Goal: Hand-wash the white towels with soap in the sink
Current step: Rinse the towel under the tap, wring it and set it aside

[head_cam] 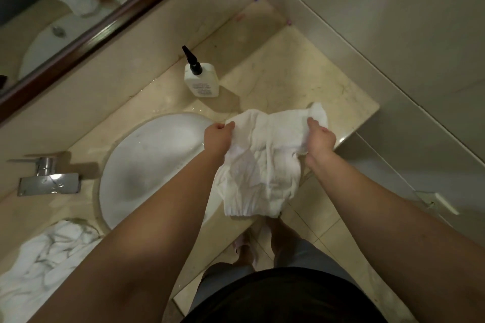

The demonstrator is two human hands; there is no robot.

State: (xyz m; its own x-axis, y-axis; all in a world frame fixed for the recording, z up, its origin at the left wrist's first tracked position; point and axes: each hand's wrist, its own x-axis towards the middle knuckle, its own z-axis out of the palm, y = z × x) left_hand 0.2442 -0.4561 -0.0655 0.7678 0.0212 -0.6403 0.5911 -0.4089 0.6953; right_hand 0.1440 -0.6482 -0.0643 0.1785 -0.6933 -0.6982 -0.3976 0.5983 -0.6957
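While both forearms reach forward over the counter edge, the left hand (218, 136) pinches one upper corner of a white towel (262, 162) and the right hand (320, 140) grips the opposite upper corner, fingers curled into the cloth. Stretched between the two hands, the towel hangs crumpled and limp, its lower edge dangling past the front of the beige marble counter (301, 76), above the tiled floor (315, 233). It sits just to the right of the white oval sink (147, 165), not inside the basin. At the near left, a heap of more white towels (44, 257) lies bunched on the counter beside the sink rim. Farther left, a chrome faucet (48, 176) stands on the counter, its spout pointing towards the basin. Beyond the sink, a white soap bottle (201, 81) with a black pump stands upright on the wet counter. Behind it, a dark-framed mirror (78, 8) reflects the hands and cloth.
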